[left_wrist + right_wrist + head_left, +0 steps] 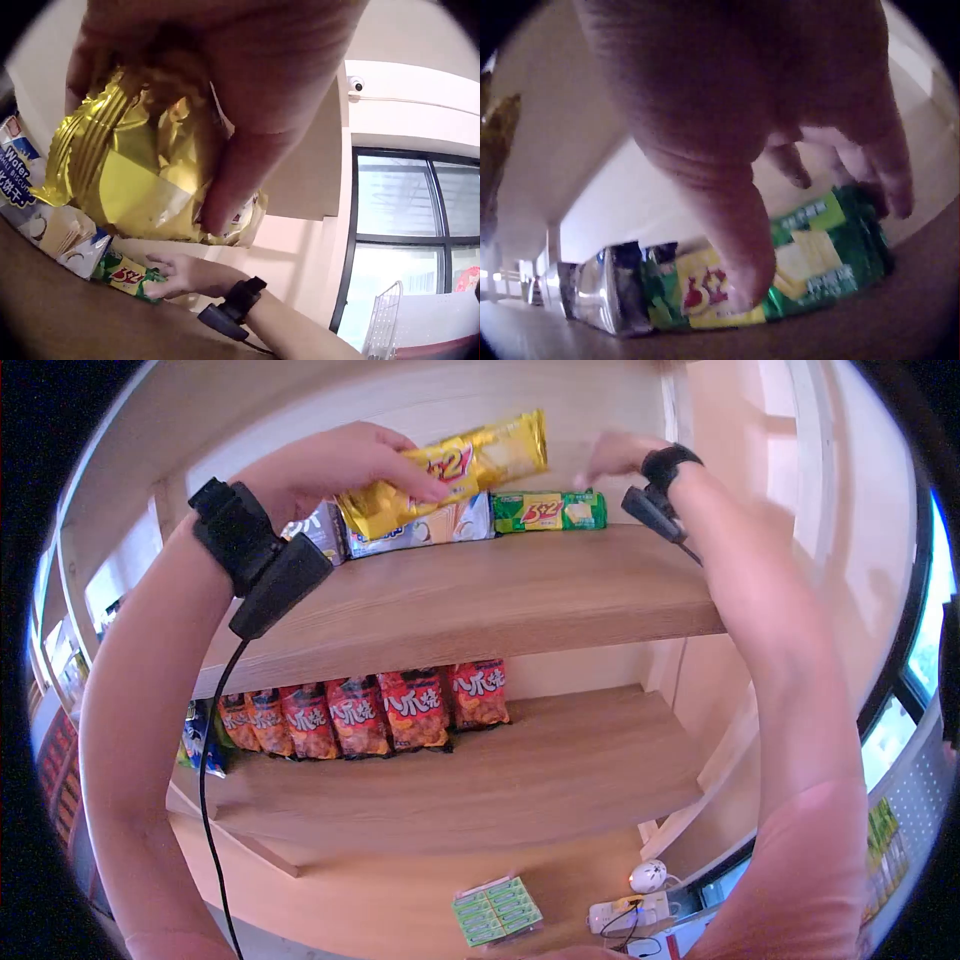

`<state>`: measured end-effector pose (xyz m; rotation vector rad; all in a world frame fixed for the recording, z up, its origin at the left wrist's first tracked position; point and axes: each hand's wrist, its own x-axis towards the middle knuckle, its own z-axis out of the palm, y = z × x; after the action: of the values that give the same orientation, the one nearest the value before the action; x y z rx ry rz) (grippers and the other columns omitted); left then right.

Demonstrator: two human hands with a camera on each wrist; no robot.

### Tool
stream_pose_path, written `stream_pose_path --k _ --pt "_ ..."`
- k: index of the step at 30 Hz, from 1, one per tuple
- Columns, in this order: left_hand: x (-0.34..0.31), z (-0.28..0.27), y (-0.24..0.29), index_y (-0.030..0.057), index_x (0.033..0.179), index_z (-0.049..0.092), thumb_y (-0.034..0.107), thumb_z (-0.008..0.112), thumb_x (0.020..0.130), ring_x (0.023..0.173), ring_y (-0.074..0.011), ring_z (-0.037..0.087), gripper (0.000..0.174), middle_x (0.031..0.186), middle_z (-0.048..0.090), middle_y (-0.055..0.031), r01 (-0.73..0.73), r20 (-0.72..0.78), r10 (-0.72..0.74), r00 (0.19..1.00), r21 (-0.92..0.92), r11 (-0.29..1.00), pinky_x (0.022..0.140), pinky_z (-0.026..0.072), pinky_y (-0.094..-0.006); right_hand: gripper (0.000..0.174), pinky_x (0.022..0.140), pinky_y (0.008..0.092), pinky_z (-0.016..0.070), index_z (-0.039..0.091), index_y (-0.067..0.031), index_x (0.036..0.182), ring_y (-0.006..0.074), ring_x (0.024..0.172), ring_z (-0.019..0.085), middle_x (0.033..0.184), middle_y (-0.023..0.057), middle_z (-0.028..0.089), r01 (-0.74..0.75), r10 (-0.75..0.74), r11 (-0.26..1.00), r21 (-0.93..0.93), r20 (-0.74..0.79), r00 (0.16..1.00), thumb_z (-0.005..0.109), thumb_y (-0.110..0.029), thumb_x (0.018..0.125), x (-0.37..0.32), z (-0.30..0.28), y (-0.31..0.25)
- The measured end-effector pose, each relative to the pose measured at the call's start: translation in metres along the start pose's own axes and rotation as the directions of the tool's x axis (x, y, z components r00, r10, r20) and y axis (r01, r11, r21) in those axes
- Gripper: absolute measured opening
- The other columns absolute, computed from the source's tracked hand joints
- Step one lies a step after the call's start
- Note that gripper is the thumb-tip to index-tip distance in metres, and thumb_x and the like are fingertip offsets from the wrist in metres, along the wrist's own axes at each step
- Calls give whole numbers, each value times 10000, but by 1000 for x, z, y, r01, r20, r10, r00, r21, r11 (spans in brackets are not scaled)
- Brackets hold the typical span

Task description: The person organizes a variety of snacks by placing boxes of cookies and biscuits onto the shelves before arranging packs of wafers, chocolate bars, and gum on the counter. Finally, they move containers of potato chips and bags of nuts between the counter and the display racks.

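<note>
My left hand grips a yellow biscuit pack, thumb across its front, held tilted above the upper shelf. A green biscuit pack lies at the back of that shelf, to the right of a white-and-blue wafer pack. My right hand is just to the right of and above the green pack, blurred in the head view. In the right wrist view its thumb overlaps the front of the green pack, with the fingers spread towards its far end.
A dark pack stands left of the wafers, partly behind my left wrist. Several red snack bags line the lower shelf. Below are a green-and-white box and a power strip. An upright side panel borders the right.
</note>
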<state>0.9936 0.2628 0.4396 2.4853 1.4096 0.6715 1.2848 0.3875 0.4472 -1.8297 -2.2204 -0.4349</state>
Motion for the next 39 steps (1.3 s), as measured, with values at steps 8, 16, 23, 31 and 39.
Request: stream_pose_path --k 8,16,23,31,39 --pt "14 22 -3 -8 1002 650 366 785 664 730 -137 569 522 843 638 -52 -90 -76 98 992 102 991 657 441 -255 604 881 282 447 538 -1 1232 160 1030 580 1160 88 609 693 -518 532 487 -460 721 716 -364 784 -46 -30 -45" --pt "10 49 34 -4 1134 563 341 759 732 911 -203 604 565 1021 625 -140 -139 -376 310 873 417 898 812 476 -317 463 758 297 502 597 11 1091 188 854 594 995 80 640 537 -536 750 386 -120 836 753 -123 676 -91 -61 -35" --pt "-35 71 26 39 1241 496 410 697 793 1095 -268 548 615 1220 539 -168 -117 -273 209 939 319 941 920 448 -362 412 690 296 492 629 -48 1037 159 782 598 878 77 645 83 -71 996 25 -322 944 756 -96 649 -42 -52 88" --pt "-58 79 -11 16 1173 537 368 674 831 1109 -239 527 509 1178 558 -142 -39 -288 77 955 134 990 908 450 -347 241 615 333 482 647 -74 931 153 686 598 756 48 644 -271 271 962 22 -156 950 684 -72 693 -46 -14 104" --pt "-57 84 -23 -26 1148 535 369 679 827 1034 -261 574 529 1139 576 -169 -89 -312 107 944 72 993 902 456 -345 498 750 345 489 618 -100 1114 177 876 615 954 51 668 -146 140 989 17 191 972 771 -50 642 -23 15 100"
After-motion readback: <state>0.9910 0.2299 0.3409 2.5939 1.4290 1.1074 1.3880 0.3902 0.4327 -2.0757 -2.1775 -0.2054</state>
